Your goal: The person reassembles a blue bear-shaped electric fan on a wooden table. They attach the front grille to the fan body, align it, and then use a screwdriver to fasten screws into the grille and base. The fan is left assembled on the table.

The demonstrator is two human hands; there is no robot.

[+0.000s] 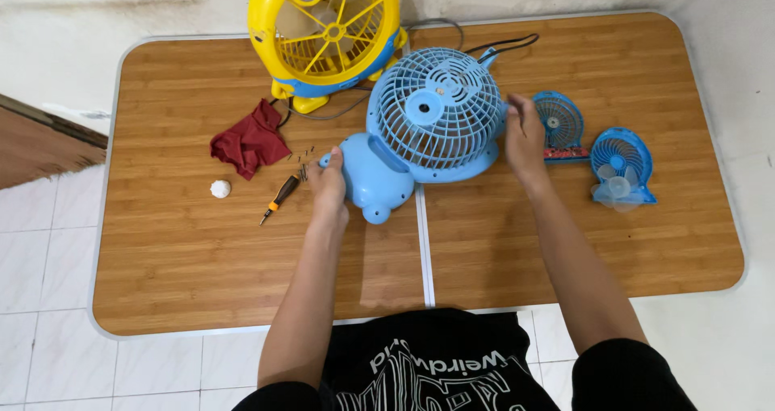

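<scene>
The left hand [329, 183] has its fingers curled around the base of the blue desk fan [428, 128], which lies at the middle of the wooden desk [186, 249]. The right hand [523, 136] grips the grille's right edge. A screwdriver [280, 197], loose screws [303, 154] and red cloth [250, 140] lie left; two small blue fans [593, 148] right; a yellow fan [327, 31] behind.

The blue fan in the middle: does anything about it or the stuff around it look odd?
Yes. The blue fan lies flat on the wooden table instead of standing, held at its sides by the left hand and right hand. Small loose screws lie scattered near a screwdriver.
</scene>
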